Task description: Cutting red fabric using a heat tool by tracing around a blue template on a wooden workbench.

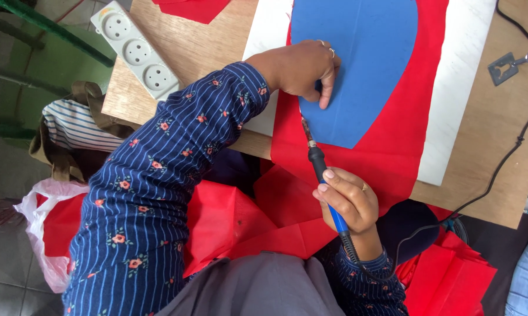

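Observation:
My left hand (303,69) presses flat on a blue rounded template (357,64) that lies on red fabric (392,134), fingers at the template's left edge. My right hand (346,202) grips a blue-handled heated cutting tool (325,181) like a pen. Its metal tip touches the red fabric just beside the template's lower left edge. A black cord (498,169) runs from the tool's rear across the table.
A white board (460,88) lies under the fabric on a wooden table (486,199). A white power strip (136,51) sits at the table's left corner. Loose red fabric (246,222) fills my lap. A striped bag (70,131) and a plastic bag (41,234) stand on the floor, left.

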